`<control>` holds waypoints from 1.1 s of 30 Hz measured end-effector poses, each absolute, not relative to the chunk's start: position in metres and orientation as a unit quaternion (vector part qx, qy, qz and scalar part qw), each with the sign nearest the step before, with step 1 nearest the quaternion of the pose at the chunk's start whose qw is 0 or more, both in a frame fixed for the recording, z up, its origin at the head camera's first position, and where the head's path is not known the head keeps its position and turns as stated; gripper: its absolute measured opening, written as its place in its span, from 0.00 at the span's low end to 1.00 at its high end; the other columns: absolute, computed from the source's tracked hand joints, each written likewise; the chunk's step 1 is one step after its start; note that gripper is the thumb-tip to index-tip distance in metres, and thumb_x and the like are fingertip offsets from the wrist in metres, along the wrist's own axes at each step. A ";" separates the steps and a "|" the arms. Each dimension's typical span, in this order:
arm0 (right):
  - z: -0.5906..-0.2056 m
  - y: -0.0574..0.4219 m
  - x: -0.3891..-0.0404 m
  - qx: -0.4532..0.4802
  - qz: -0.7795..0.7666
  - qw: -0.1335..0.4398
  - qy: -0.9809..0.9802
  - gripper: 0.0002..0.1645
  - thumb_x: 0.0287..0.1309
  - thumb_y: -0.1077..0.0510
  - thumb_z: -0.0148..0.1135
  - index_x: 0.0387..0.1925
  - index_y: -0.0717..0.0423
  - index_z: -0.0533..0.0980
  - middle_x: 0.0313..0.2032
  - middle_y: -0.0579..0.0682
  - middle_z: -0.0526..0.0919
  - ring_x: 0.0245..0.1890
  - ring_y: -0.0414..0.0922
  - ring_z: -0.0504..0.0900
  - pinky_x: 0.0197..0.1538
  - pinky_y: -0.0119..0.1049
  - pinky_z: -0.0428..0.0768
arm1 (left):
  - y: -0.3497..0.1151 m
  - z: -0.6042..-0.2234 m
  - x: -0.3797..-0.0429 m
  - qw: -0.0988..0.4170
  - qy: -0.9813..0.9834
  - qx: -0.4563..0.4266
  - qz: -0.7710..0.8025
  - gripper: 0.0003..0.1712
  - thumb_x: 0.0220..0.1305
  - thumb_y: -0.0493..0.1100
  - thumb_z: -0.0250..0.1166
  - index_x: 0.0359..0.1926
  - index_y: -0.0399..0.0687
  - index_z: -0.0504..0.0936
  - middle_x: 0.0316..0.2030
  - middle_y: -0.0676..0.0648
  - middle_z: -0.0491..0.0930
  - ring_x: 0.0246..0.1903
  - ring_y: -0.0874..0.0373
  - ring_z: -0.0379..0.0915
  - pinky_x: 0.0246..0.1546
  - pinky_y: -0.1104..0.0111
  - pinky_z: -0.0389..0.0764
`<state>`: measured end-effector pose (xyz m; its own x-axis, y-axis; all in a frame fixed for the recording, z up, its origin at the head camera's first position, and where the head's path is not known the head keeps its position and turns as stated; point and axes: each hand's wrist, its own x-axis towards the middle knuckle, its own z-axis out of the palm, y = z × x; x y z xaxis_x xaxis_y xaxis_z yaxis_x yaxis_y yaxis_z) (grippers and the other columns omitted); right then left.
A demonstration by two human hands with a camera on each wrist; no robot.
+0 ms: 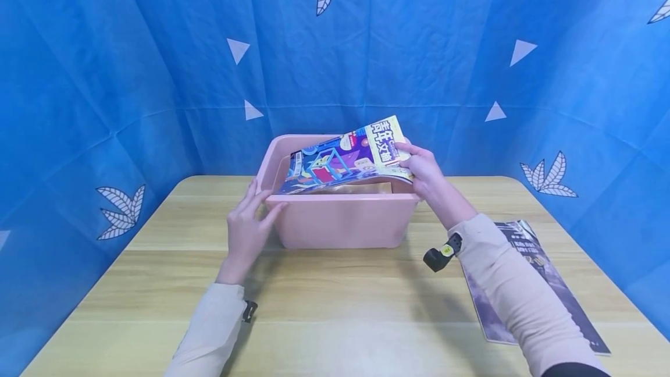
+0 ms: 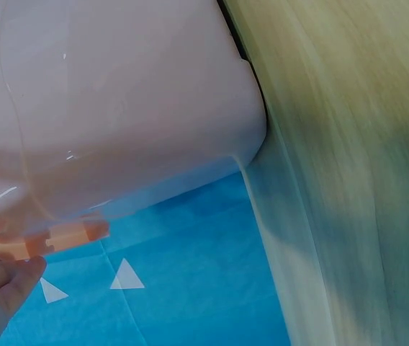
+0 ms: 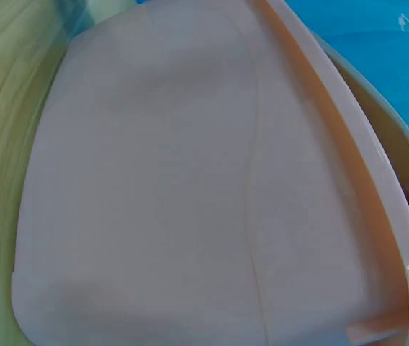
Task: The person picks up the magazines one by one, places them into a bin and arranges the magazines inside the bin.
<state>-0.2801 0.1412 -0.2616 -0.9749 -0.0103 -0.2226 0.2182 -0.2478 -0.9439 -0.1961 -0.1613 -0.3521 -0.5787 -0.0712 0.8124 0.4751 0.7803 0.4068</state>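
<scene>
Pink bin [image 1: 342,223], purple-and-blue magazine [image 1: 337,159]

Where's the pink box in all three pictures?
Head: the pink box is in the middle, on the wooden table.
Left wrist: its side fills the upper left.
Right wrist: its side fills most of the picture, with its rim slanting down the right.
Shared landmark: the table, along the right in left wrist, left in right wrist.

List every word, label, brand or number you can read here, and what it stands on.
"青年文摘": title on the colourful magazine.
Its smaller print and the digits by its barcode: too small to read.
Dark magazine: printed characters too blurred to read.
Yellow sticker on the black wrist device: too small to read.
</scene>
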 end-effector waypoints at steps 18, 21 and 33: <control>-0.267 0.151 -0.285 -0.166 -0.435 0.117 0.877 0.35 0.62 0.63 0.48 0.67 0.61 0.46 0.66 0.62 0.45 0.64 0.58 0.47 0.62 0.54 0.50 | -0.161 -0.354 -0.199 0.467 -0.817 -0.142 -0.306 0.20 0.43 0.43 0.72 0.38 0.36 0.81 0.52 0.30 0.68 0.48 0.37 0.68 0.43 0.52 0.73; -0.263 0.156 -0.284 -0.195 -0.403 0.082 0.890 0.32 0.62 0.59 0.50 0.64 0.64 0.53 0.64 0.62 0.52 0.64 0.59 0.49 0.62 0.55 0.50 | -0.161 -0.354 -0.200 0.468 -0.816 -0.145 -0.306 0.20 0.44 0.43 0.72 0.38 0.37 0.81 0.52 0.30 0.68 0.48 0.37 0.68 0.43 0.52 0.73; -0.262 0.169 -0.282 -0.215 -0.433 -0.016 0.875 0.22 0.59 0.61 0.54 0.54 0.67 0.68 0.56 0.61 0.69 0.58 0.57 0.63 0.57 0.49 0.64 | -0.164 -0.357 -0.200 0.472 -0.815 -0.136 -0.306 0.21 0.42 0.43 0.73 0.38 0.34 0.81 0.50 0.30 0.70 0.48 0.37 0.69 0.43 0.51 0.73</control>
